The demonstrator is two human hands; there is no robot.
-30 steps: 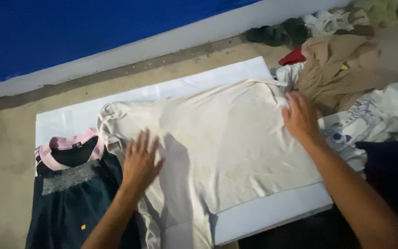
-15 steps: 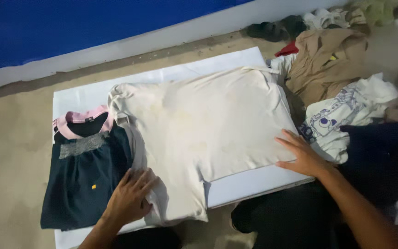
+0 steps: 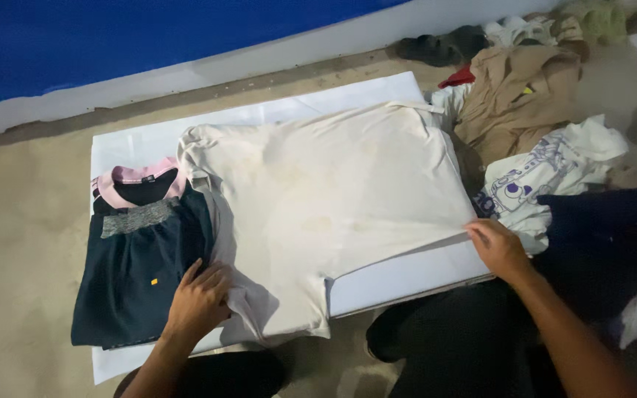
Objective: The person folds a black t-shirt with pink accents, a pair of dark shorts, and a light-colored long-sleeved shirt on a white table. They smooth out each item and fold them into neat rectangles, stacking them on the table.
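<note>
Nearest, the left hand sits at the bottom edge of the cream t-shirt, fingers curled and pinching a bunched corner of its lower left sleeve area, knuckles partly over the folded dark teal garment beside it. Right hand is at the shirt's right hem corner, fingers closed on the fabric edge, pulling it taut so a crease line runs toward it. Shirt lies spread flat on a white board on the sandy floor, front down or up, cannot tell. The teal piece has a pink collar and touches the shirt's left side. Person's dark trousers show below the board.

Right of the board: a white printed garment, a dark blue cloth, a tan shirt, bit of red, all heaped. Farther back, dark sandals, then a pale skirting and blue wall.

Risks, judged: uneven pull from the two hands could skew the shirt off the board edge; left hand's drag may rumple the folded teal piece; the loose heap sits close enough to snag the right hem.
</note>
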